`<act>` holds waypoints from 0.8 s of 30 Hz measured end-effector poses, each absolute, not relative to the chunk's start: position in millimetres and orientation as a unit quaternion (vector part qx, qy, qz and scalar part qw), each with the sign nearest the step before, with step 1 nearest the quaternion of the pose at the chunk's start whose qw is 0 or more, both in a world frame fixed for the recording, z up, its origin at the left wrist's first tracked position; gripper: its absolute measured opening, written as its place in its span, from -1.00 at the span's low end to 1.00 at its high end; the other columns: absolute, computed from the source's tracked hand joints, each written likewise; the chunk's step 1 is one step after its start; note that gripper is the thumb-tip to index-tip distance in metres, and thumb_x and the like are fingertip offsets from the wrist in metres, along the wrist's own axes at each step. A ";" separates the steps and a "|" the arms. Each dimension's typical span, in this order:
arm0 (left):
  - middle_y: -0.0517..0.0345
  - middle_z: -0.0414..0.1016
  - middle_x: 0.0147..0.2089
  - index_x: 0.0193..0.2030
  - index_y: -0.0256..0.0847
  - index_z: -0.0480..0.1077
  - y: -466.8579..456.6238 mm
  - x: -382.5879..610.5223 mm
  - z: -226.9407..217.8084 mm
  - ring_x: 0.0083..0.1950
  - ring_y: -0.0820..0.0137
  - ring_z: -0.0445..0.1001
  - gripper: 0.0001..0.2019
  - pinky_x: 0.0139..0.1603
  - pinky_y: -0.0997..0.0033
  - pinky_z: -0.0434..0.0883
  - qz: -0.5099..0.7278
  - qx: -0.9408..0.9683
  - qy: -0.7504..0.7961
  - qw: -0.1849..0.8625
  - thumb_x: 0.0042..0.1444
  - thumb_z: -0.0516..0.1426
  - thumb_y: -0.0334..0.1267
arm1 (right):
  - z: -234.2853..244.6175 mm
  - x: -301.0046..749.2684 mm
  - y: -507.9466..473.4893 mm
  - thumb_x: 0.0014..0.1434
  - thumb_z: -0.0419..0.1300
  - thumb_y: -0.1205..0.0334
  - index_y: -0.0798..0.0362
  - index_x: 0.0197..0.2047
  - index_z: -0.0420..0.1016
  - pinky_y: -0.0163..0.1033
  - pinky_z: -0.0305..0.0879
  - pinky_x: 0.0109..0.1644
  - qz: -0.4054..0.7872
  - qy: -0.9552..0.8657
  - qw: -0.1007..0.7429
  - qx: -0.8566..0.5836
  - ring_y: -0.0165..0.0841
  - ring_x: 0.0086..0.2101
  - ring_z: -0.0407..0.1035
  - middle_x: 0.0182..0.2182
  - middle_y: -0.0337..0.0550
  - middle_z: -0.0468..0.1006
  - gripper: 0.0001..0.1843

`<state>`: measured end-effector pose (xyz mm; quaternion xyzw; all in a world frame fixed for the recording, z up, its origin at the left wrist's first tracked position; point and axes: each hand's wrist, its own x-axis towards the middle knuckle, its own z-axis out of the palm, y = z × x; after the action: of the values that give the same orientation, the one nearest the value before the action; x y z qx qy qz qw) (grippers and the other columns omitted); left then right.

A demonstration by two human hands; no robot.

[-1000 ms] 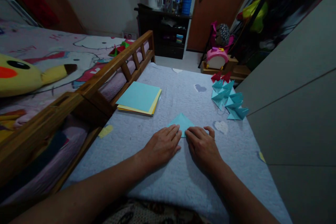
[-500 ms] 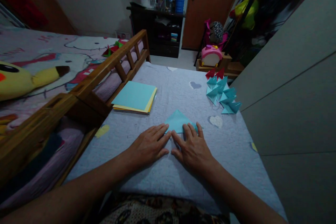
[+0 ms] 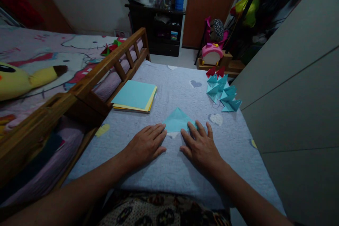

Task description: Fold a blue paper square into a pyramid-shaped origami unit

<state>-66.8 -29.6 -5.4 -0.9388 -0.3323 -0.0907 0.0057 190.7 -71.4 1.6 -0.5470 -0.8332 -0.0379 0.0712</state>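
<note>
A light-blue sheet of origami paper, folded into a triangle, lies flat with its point away from me and its long edge toward me. My left hand rests palm down, fingertips on the paper's left corner, thumb stretched out. On the right part of the paper lie the spread fingers of my right hand. Both hands are open and press from above. The paper's left and right corners are partly hidden under the fingers.
A stack of coloured paper, blue on top, sits at the left beside the wooden rail. Several folded blue paper pieces and red ones stand at the far right, close to the pale cabinet.
My hands have slid apart along the paper's near edge, left hand to the left and right hand to the right, baring more of its middle. The view has shifted slightly.
</note>
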 end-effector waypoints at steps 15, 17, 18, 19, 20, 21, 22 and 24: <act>-0.22 0.37 0.33 0.23 -0.32 0.33 -29.0 -69.0 -8.9 0.33 0.09 0.36 -0.61 0.28 0.06 0.35 -0.100 -0.940 -0.326 0.008 0.35 0.09 -0.16 | -3.7 239.1 -78.4 0.29 0.18 -0.09 -0.22 0.29 0.37 0.43 -0.07 0.32 -0.068 -0.805 0.055 -0.587 0.19 0.35 0.01 0.34 0.03 0.29 -0.47; -0.23 0.37 0.32 0.23 -0.32 0.33 -28.9 -69.0 -8.4 0.32 0.08 0.36 -0.61 0.28 0.05 0.35 -0.096 -0.941 -0.325 0.008 0.35 0.09 -0.16 | -5.8 244.6 -78.9 0.30 0.17 -0.08 -0.25 0.32 0.34 0.42 -0.06 0.31 -0.069 -0.803 0.050 -0.590 0.17 0.36 -0.01 0.36 0.01 0.27 -0.46; -0.23 0.37 0.32 0.23 -0.32 0.33 -29.0 -69.0 -8.1 0.32 0.07 0.36 -0.61 0.27 0.05 0.35 -0.095 -0.940 -0.326 0.007 0.36 0.09 -0.16 | -6.9 247.7 -79.2 0.31 0.16 -0.08 -0.26 0.33 0.32 0.41 -0.05 0.31 -0.070 -0.801 0.047 -0.593 0.17 0.36 -0.01 0.36 0.01 0.26 -0.45; -0.22 0.37 0.33 0.23 -0.32 0.33 -29.0 -69.1 -8.0 0.33 0.08 0.36 -0.61 0.28 0.04 0.35 -0.095 -0.940 -0.327 0.005 0.36 0.08 -0.16 | -8.1 251.1 -79.4 0.32 0.15 -0.07 -0.26 0.34 0.31 0.41 -0.05 0.31 -0.072 -0.798 0.044 -0.597 0.16 0.36 -0.02 0.37 0.01 0.25 -0.45; -0.22 0.36 0.34 0.24 -0.31 0.33 -29.2 -69.2 -7.9 0.33 0.08 0.36 -0.61 0.28 0.04 0.34 -0.094 -0.940 -0.328 0.004 0.36 0.08 -0.16 | -9.3 254.8 -79.8 0.32 0.14 -0.06 -0.26 0.35 0.30 0.41 -0.05 0.30 -0.074 -0.795 0.038 -0.601 0.16 0.36 -0.02 0.37 0.01 0.24 -0.45; -0.23 0.35 0.34 0.24 -0.32 0.32 -29.3 -69.3 -7.9 0.33 0.08 0.36 -0.60 0.29 0.04 0.33 -0.093 -0.940 -0.328 0.002 0.36 0.07 -0.16 | -10.4 258.8 -80.1 0.33 0.13 -0.06 -0.25 0.35 0.30 0.42 -0.05 0.30 -0.076 -0.792 0.033 -0.605 0.16 0.36 -0.02 0.38 0.02 0.23 -0.45; -0.23 0.35 0.34 0.25 -0.32 0.32 -29.5 -69.4 -8.0 0.33 0.08 0.36 -0.60 0.30 0.04 0.32 -0.093 -0.940 -0.329 0.001 0.36 0.07 -0.17 | -11.1 262.9 -80.5 0.34 0.12 -0.05 -0.24 0.35 0.30 0.42 -0.05 0.29 -0.077 -0.790 0.028 -0.608 0.16 0.36 -0.02 0.38 0.03 0.22 -0.46; -0.22 0.35 0.34 0.26 -0.32 0.32 -29.6 -69.3 -8.3 0.33 0.09 0.35 -0.60 0.30 0.04 0.32 -0.090 -0.940 -0.329 -0.003 0.37 0.07 -0.16 | -10.5 271.0 -81.0 0.34 0.11 -0.04 -0.23 0.35 0.30 0.42 -0.03 0.28 -0.077 -0.788 0.024 -0.610 0.16 0.36 -0.01 0.39 0.04 0.21 -0.46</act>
<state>-69.3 -29.6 -8.3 -0.9399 -0.3294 -0.0905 -0.0027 271.0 -81.0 -10.5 -0.6102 -0.7881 -0.0766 0.0239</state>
